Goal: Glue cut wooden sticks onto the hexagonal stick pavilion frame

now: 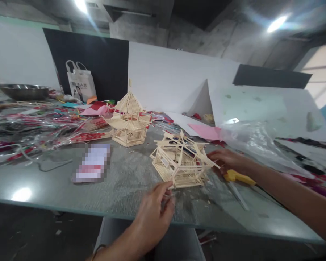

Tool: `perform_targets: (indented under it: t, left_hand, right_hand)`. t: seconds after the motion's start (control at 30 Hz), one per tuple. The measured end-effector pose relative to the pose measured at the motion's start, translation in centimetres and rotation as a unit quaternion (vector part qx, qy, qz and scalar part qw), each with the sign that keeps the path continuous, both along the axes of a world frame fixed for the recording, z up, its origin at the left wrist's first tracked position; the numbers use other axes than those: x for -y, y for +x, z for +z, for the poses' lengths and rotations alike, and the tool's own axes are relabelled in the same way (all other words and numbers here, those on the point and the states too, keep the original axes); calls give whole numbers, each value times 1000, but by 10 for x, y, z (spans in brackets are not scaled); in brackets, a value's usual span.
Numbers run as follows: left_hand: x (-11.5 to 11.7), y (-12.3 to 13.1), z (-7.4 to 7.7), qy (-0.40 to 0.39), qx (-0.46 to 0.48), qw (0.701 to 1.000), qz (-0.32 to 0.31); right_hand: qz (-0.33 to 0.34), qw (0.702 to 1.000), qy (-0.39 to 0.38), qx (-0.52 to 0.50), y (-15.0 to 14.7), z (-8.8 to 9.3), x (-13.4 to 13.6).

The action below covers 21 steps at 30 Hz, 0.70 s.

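Observation:
A half-built pavilion model [187, 170] of thin wooden sticks stands on the table in front of me, its upper frame of crossed sticks open. My left hand [154, 212] grips the near left corner of its base between curled fingers. At the model's right side, my right hand [229, 161] is curled against its edge, with some fingertips hidden behind sticks. Below that hand lies a yellow glue gun [239, 177], with a pale stick-like piece [237, 195] beside it. A more complete pavilion model [129, 121] with a pointed roof stands farther back on the left.
A phone with a blurred screen [93, 163] lies on the left of the table [119, 195]. Plastic-wrapped materials [54, 127] crowd the back left, near a metal bowl [23, 92] and a white bag [81, 85]. Clear plastic [260, 141] and pink paper [205, 131] lie at the back right.

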State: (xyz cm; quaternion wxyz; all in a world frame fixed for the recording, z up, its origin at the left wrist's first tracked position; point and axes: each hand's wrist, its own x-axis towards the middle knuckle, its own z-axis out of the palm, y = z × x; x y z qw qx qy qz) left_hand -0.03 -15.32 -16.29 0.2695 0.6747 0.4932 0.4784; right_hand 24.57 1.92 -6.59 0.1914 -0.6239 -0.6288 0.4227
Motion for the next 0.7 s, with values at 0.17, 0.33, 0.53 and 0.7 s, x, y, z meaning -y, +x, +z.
perform_targets:
  t: [0.17, 0.33, 0.53, 0.7]
  left_hand:
    - [4, -21, -7, 89, -71, 993, 18]
    - [2, -32, -16, 85, -57, 995, 21]
    - [3, -42, -15, 58, -14, 998, -16]
    - [3, -41, -17, 87, -15, 996, -22]
  right_hand:
    - [-56, 982, 159, 83, 9, 45, 3]
    - [48, 933, 265, 239, -13, 71, 14]
    - [119, 917, 207, 319, -54, 82, 18]
    - [126, 908, 197, 348, -66, 82, 14]
